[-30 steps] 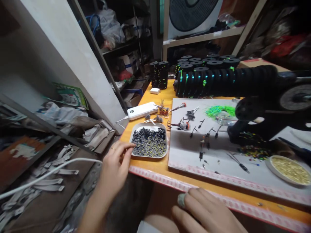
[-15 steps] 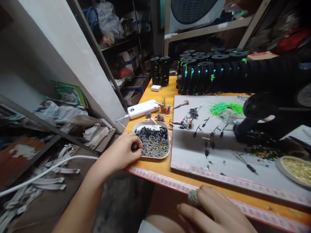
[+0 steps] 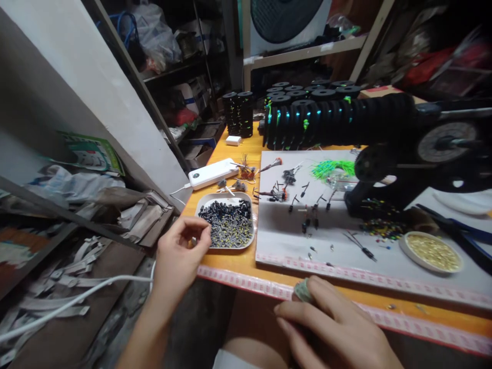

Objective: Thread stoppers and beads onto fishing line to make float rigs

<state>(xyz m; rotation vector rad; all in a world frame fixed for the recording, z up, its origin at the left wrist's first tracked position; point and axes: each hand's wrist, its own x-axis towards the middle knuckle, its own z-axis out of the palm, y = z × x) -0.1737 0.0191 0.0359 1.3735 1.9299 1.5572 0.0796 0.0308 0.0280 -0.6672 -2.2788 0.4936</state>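
Note:
My left hand [image 3: 183, 250] is at the left rim of a shallow pale tray [image 3: 253, 233], its thumb and forefinger tips pinched together. Whatever lies between them, if anything, is too small to make out. Inside the tray are many small black and grey tubular pieces [image 3: 226, 223], some with yellow ends. My right hand [image 3: 334, 325] is low at the table's front edge with its fingers curled together. A greenish wrap [image 3: 303, 291] covers one of its fingers. Its fingertips are partly hidden, so what they grip is not visible.
A white power bank [image 3: 213, 174] with a cable lies behind the tray. Small black wired parts [image 3: 307, 220] are scattered on a grey board [image 3: 280, 246]. To the right stand a black machine with a ribbed spool [image 3: 319, 123] and a dish of gold pieces [image 3: 432, 251].
My left hand has drawn back from over the tray's contents to its left rim, fingertips pinched. The view has turned slightly right. My right hand stays near the table edge.

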